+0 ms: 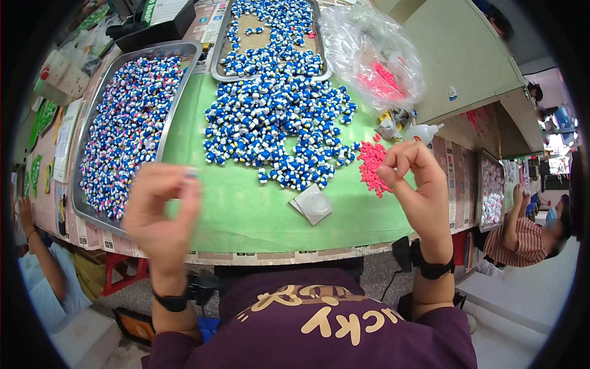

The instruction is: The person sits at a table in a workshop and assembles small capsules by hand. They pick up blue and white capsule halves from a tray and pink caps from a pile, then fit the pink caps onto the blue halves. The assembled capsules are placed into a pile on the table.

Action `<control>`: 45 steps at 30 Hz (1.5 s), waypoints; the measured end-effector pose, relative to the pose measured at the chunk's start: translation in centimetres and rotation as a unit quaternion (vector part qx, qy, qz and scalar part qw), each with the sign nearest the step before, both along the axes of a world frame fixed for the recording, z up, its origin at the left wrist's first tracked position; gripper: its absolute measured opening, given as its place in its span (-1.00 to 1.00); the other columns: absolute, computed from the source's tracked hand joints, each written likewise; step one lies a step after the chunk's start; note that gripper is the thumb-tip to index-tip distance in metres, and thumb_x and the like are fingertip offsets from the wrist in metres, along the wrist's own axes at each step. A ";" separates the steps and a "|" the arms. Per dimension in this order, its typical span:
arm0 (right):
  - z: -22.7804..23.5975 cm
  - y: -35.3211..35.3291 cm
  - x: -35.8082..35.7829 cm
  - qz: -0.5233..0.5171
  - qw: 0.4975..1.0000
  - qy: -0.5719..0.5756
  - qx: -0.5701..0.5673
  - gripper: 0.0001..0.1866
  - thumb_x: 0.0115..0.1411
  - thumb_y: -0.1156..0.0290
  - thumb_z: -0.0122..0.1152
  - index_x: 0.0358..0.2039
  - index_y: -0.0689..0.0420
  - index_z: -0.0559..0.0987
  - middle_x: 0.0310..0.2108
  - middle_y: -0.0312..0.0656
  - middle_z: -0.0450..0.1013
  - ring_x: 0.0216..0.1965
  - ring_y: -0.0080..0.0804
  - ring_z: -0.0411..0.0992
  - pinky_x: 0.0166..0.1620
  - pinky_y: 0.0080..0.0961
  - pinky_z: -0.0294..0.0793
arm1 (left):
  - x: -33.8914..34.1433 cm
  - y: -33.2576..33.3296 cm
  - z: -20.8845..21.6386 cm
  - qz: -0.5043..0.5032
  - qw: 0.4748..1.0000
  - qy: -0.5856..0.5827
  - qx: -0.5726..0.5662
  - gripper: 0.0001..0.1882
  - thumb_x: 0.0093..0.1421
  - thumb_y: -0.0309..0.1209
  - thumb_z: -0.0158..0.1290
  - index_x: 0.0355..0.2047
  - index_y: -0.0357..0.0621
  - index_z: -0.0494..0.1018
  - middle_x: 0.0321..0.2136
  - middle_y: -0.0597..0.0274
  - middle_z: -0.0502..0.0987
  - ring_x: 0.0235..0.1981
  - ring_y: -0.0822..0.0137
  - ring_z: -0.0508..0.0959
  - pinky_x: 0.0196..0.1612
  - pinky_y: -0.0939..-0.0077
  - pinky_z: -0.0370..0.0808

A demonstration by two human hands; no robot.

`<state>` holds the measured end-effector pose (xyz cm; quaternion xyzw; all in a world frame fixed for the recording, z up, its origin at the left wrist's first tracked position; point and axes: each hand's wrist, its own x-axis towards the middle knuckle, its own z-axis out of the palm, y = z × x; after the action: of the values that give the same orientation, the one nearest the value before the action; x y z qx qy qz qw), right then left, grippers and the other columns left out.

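My left hand (161, 212), partly smeared by motion, is raised beside the left metal tray (195, 52). Its thumb and forefinger pinch a small blue-and-white piece (192, 173). Over the right edge of the green mat (246, 224), my right hand (421, 184) has thumb and forefinger pressed together; whatever they hold is hidden. Just beside those fingertips lies a heap of small pink pieces (370, 165). A large pile of blue-and-white pieces with yellow spots (246, 117) spreads across the mat's middle. Nearer me lies a small square pad with a round, shallow dish (313, 204).
The left tray holds blue, white and pink pieces. Another metal tray (215, 69) stands behind the pile. A clear plastic bag (350, 43) with pink pieces, a white squeeze bottle (423, 132) and a cabinet (461, 61) occupy the back right. Other people sit at both sides.
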<state>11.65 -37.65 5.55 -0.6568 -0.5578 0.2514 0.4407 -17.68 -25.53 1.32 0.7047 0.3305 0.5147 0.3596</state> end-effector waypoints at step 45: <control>-1.6 1.0 -1.8 0.145 0.989 0.002 -0.040 -0.80 -0.07 0.79 -0.01 -0.47 0.21 0.29 -0.52 -0.14 0.28 -0.46 -0.18 0.31 -0.36 -0.39 0.33 | 3.1 -1.0 0.5 -0.152 0.966 0.041 -0.205 -0.78 0.06 -0.70 0.12 -0.25 -0.28 0.55 -0.23 0.20 0.50 -0.29 0.46 0.53 -0.26 0.65 0.53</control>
<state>9.85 -36.70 3.94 -0.5853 -0.6360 0.3359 0.3742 -14.54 -26.54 1.86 0.6782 0.3324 0.3464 0.5564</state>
